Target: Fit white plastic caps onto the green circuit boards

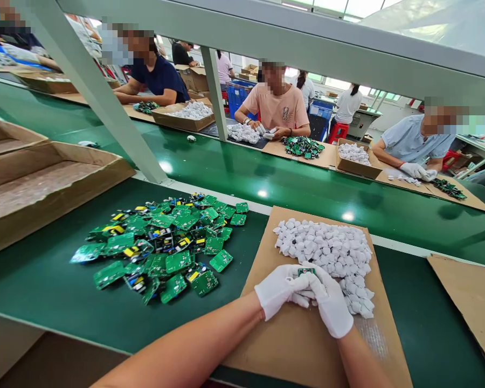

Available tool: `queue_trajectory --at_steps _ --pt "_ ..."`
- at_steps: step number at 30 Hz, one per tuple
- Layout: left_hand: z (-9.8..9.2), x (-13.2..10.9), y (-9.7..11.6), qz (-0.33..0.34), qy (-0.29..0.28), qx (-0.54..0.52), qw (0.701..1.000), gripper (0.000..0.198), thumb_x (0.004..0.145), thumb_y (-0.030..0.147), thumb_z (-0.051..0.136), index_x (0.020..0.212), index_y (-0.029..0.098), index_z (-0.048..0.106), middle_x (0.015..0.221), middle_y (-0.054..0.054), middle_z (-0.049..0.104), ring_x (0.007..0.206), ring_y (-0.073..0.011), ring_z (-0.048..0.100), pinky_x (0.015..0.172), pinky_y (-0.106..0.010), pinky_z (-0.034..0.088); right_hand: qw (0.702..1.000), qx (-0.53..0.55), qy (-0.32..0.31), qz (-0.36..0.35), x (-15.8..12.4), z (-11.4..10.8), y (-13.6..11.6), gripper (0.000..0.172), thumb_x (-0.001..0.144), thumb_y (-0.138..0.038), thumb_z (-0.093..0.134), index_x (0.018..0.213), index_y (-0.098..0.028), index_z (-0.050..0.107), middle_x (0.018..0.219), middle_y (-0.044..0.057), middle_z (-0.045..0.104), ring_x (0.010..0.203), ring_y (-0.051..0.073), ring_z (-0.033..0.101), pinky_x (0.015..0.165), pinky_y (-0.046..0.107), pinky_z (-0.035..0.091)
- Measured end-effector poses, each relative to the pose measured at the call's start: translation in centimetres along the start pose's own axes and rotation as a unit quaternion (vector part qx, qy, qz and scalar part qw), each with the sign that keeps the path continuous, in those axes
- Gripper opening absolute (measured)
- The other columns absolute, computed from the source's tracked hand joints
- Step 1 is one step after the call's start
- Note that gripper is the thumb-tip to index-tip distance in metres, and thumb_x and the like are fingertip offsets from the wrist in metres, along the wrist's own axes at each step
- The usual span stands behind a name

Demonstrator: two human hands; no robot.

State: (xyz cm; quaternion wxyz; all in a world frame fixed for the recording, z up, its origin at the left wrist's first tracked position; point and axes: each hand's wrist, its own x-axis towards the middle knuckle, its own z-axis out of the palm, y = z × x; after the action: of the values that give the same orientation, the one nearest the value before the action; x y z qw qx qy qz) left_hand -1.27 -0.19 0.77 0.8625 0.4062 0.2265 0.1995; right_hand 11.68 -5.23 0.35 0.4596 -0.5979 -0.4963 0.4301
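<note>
Both hands wear white gloves and meet over a brown cardboard sheet [262, 345]. My left hand [278, 291] and my right hand [328, 299] are closed around a small green circuit board [306, 272], whose top face shows between the fingers. The lower part of the board is hidden by the gloves. Just beyond the hands lies a heap of small white wrapped pieces [327, 245] on the cardboard. To the left, a loose pile of green circuit boards [178, 261] with yellow and black parts rests on the dark green table top [56, 291].
Open cardboard boxes [56, 207] stand at the left, and another cardboard piece [469, 302] lies at the right. A slanted grey post [101, 97] and a beam [267, 37] cross ahead. Beyond the green belt [226, 172], co-workers [281, 102] handle similar pieces.
</note>
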Motion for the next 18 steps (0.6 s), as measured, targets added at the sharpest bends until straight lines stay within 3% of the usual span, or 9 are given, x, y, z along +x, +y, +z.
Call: queue_trajectory --at_steps 6,10,15,18 --pt "-0.5 0.4 -0.1 -0.028 0.002 -0.019 0.999 0.035 0.069 0.044 0.065 0.083 0.013 0.057 0.068 -0.004 0.059 0.057 -0.0111 0.059 0.051 -0.02 0.046 1.0 0.015 -0.01 -0.02 -0.1 -0.3 0.3 0.045 0.085 -0.051 0.042 0.114 -0.022 0.06 0.107 0.007 0.067 0.103 0.025 0.059 0.093 0.04 0.045" --pt "-0.4 0.3 0.1 0.004 -0.022 0.02 1.0 0.041 0.074 0.05 0.055 0.09 0.013 0.057 0.075 -0.007 0.062 0.056 -0.0106 0.058 0.042 -0.016 0.042 1.0 -0.012 0.011 -0.01 -0.1 -0.4 0.1 0.045 0.081 -0.048 0.052 0.116 -0.021 0.059 0.11 0.007 0.066 0.103 0.025 0.058 0.091 0.038 0.045" --pt "0.2 -0.2 0.8 0.045 -0.015 0.109 0.993 0.028 0.077 0.039 0.054 0.081 0.012 0.059 0.066 -0.004 0.059 0.051 -0.0071 0.051 0.037 -0.013 0.035 0.999 0.031 -0.022 0.023 -0.3 -0.3 0.1 0.052 0.086 -0.051 0.039 0.123 -0.017 0.053 0.083 0.006 0.071 0.062 0.018 0.063 0.055 0.03 0.052" --pt "0.4 -0.4 1.2 0.046 -0.016 0.122 0.991 0.029 0.077 0.04 0.053 0.082 0.012 0.06 0.069 -0.005 0.059 0.051 -0.0069 0.051 0.038 -0.014 0.035 1.0 -0.006 0.0 0.014 -0.3 -0.4 0.1 0.049 0.083 -0.049 0.047 0.12 -0.02 0.057 0.083 0.006 0.071 0.057 0.017 0.061 0.047 0.026 0.049"
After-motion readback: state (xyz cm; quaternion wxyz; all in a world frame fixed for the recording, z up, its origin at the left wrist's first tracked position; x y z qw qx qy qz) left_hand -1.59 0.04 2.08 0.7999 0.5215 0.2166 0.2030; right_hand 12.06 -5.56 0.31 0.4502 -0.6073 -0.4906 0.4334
